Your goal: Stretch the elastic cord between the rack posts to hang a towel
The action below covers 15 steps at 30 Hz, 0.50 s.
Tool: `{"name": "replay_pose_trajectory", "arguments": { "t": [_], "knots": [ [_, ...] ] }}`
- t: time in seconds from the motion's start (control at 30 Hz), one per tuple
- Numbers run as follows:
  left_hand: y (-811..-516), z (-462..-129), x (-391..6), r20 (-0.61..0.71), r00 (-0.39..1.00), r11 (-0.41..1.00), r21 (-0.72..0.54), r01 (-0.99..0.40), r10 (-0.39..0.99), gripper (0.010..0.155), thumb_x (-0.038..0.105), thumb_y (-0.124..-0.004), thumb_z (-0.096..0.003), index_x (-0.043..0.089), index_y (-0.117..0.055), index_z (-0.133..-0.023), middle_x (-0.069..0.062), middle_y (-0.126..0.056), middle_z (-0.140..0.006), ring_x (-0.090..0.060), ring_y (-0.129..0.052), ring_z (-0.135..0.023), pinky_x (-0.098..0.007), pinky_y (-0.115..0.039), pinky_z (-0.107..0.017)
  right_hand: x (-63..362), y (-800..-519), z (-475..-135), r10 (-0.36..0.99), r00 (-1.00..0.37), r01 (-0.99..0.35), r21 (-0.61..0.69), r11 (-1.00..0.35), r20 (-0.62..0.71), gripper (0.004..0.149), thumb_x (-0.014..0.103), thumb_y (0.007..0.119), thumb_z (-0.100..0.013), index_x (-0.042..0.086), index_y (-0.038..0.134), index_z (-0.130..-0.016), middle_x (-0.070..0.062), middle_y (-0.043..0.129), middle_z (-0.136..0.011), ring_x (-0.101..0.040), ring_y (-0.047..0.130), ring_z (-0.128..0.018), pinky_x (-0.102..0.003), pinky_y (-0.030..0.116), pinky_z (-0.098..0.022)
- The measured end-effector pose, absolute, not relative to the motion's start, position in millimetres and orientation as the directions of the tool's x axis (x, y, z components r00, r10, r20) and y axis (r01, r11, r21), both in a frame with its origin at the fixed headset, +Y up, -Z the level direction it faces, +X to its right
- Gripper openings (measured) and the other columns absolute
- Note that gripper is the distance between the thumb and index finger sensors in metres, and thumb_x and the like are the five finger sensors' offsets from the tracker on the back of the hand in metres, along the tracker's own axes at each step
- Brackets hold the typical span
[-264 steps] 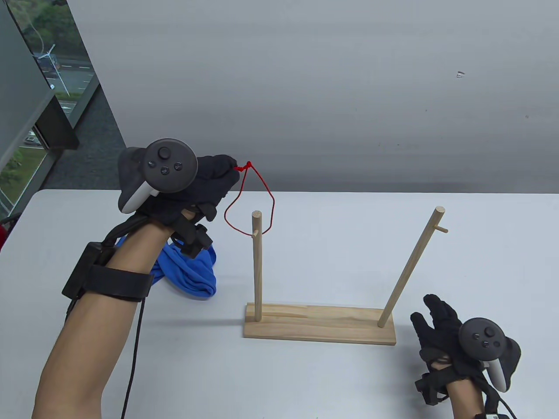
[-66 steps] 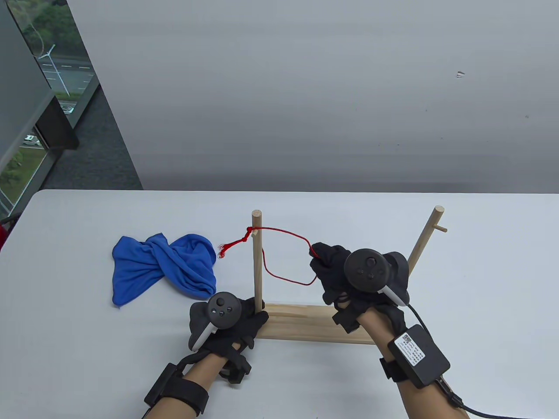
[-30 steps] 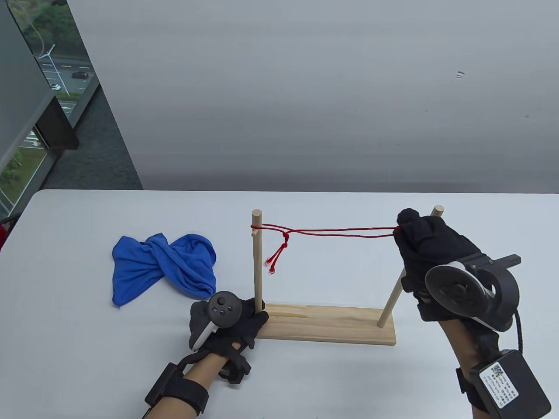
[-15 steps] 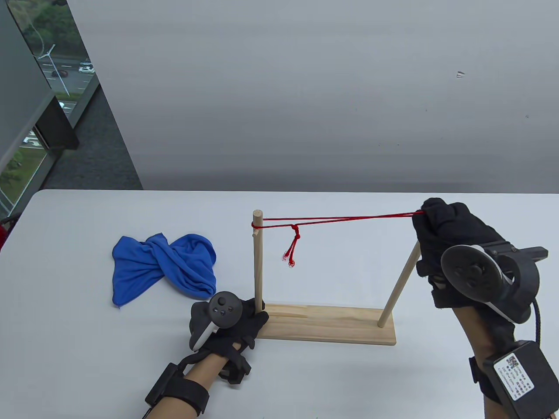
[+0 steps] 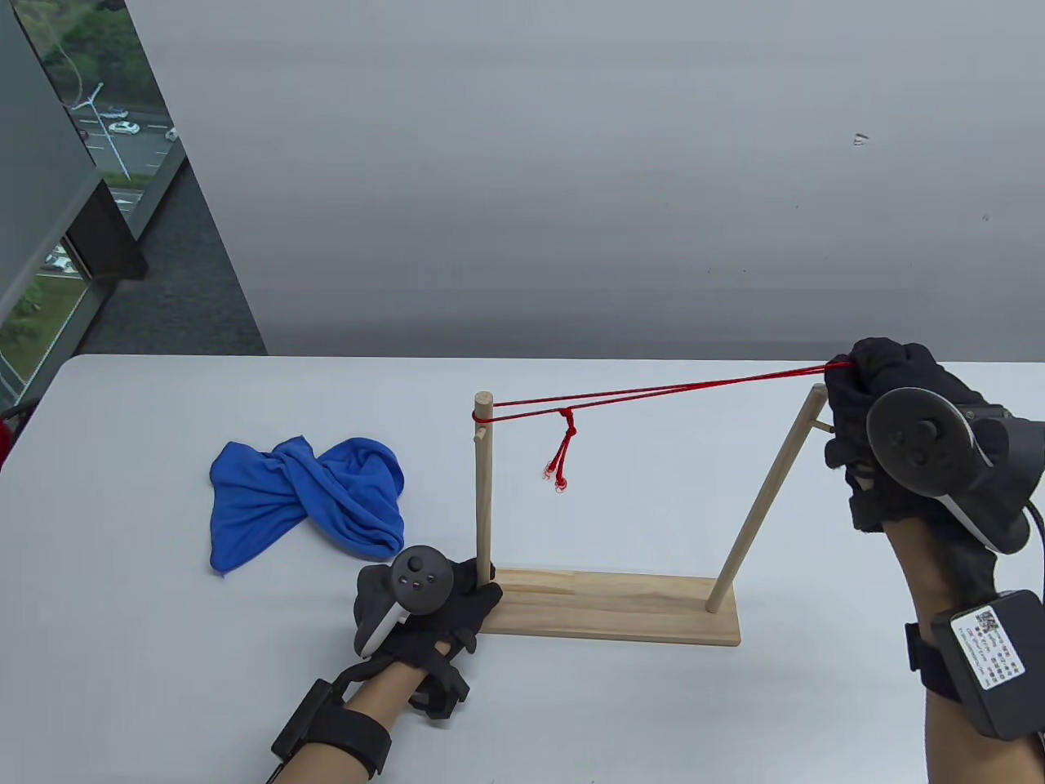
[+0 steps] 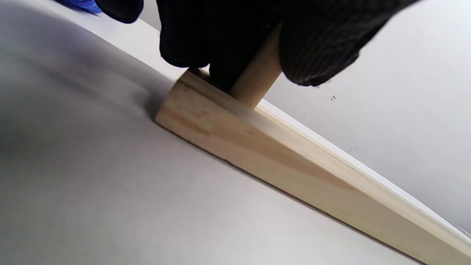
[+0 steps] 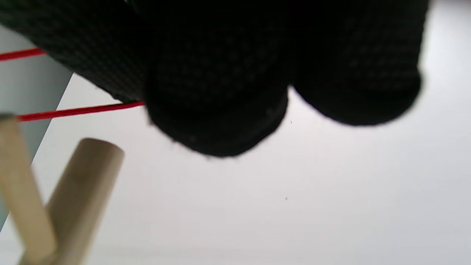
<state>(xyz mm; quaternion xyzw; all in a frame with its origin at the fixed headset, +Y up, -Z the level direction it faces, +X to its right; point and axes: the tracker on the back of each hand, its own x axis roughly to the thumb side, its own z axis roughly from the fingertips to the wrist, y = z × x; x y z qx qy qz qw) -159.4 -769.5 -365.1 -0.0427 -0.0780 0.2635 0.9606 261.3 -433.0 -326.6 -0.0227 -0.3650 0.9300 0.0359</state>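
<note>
A wooden rack stands on a flat base with a left post and a leaning right post. A red elastic cord is looped around the left post's top and runs taut as two strands to my right hand, which grips its far end just above and right of the right post's top; the strands show in the right wrist view. A knotted tail hangs from the cord. My left hand grips the left post at its foot. A blue towel lies crumpled to the left.
The white table ends at a grey wall behind the rack. A window is at far left. A small peg sticks out near the right post's top, beside my right hand.
My right hand has carried the cord end up and to the right, past the right post's top, stretching the cord. The knot slid right. My left hand has stayed on the left post.
</note>
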Motion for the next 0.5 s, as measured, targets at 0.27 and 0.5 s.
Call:
{"name": "replay_pose_trajectory", "arguments": {
  "t": [0.27,0.5],
  "knots": [
    [-769.7,-365.1,-159.3,0.125,0.851,0.859,-0.12,-0.498,0.51,0.05,0.05,-0.096,-0.0417,0.03,-0.086,-0.086,0.008,-0.101,-0.083,-0.023,-0.09,-0.086,-0.059,-0.058,-0.077,273.1,-442.8,-341.9,0.095,-0.994,-0.04,-0.649,-0.759,-0.05,0.042,0.045,0.089,-0.039,0.01,0.088,-0.063,-0.003,0.098,-0.042,-0.008,0.102,-0.015,-0.033,0.091,-0.015],
    [-769.8,-365.0,-159.4,0.12,0.851,0.858,-0.121,-0.498,0.511,0.05,0.05,-0.096,-0.0416,0.03,-0.086,-0.086,0.009,-0.101,-0.083,-0.022,-0.09,-0.086,-0.059,-0.059,-0.077,279.1,-459.2,-341.9,0.076,-0.996,-0.086,-0.696,-0.712,0.045,0.041,0.043,0.088,-0.038,0.013,0.087,-0.067,-0.003,0.097,-0.047,-0.011,0.103,-0.021,-0.035,0.09,-0.02]
  ]
}}
